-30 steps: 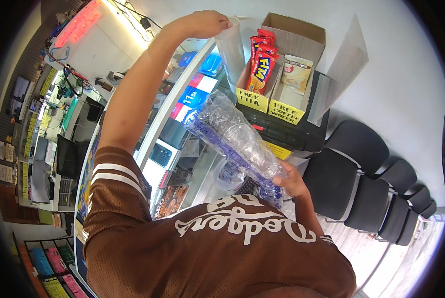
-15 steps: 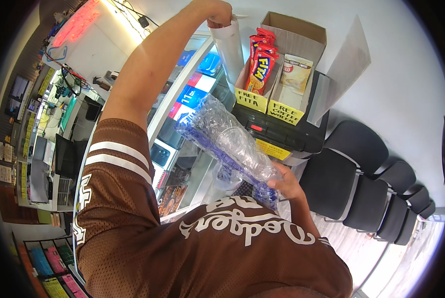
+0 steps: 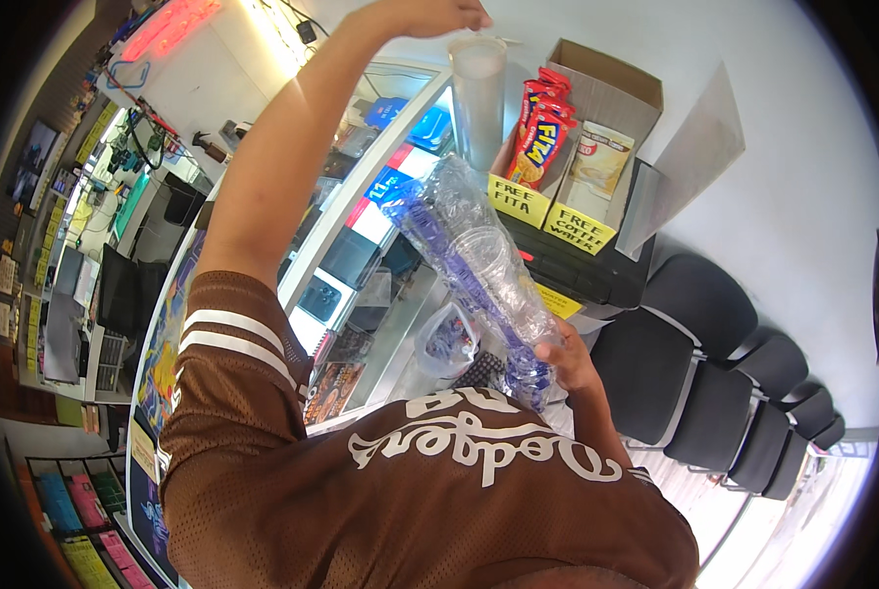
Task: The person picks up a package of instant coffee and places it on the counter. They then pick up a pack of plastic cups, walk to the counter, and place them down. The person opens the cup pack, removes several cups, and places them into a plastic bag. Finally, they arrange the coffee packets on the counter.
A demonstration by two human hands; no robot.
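My right hand (image 3: pixel 569 361) is closed around the lower end of a long bag of clear plastic cups (image 3: pixel 474 265), its crinkled wrap marked in blue. The bag slants up and left across the counter front. At the top edge of the view, my left hand (image 3: pixel 449 18) hovers just above the mouth of an upright clear tube (image 3: pixel 479 103), apart from it. Its fingers reach out to the right, partly cut off by the edge, with nothing seen in them. The tube looks translucent inside and stands beside the snack box.
A cardboard box (image 3: pixel 611 74) with red biscuit packs (image 3: pixel 540 142) and a cream sachet (image 3: pixel 599 162) sits on a black case (image 3: pixel 596 275). A clear sheet (image 3: pixel 690 162) stands beside it. Left is a glass showcase (image 3: pixel 356 221); black chairs (image 3: pixel 699 304) line the right. A clear bag (image 3: pixel 447 339) hangs below.
My left hand has lifted off the tube's top and moved slightly right. The bag of cups has tilted steeper in my right hand. The view has shifted a little.
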